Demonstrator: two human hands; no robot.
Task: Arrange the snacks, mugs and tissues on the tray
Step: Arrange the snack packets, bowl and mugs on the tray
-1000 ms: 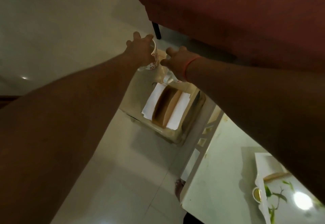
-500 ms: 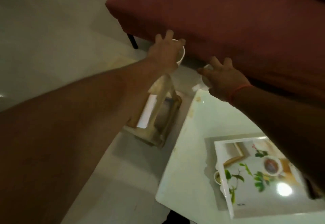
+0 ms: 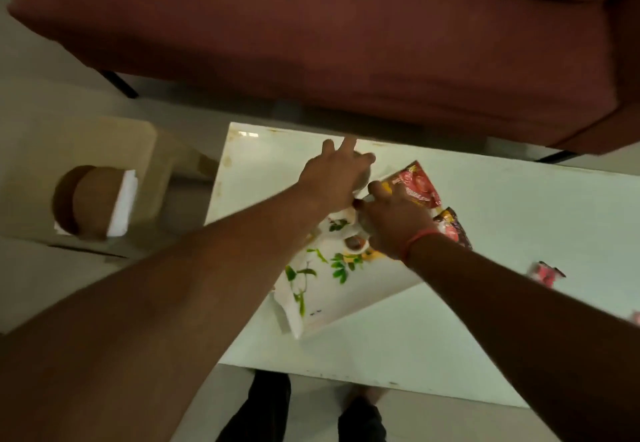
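Observation:
A white tray with green leaf prints lies on the white table. My left hand is shut on a mug from above, over the tray's far corner. Right beside it, my right hand grips a second mug, mostly hidden under the fingers, low over the tray. A red snack packet and a dark snack packet lie at the tray's far right. White tissues stand in a brown holder on the stool to the left.
A dark red sofa runs along the far side of the table. A beige stool stands left of the table. One more small red packet lies on the table at right. My feet are at the near edge.
Both hands have carried the mugs from the stool on the left to over the tray. My view has swung right, so the table and tray now fill the middle.

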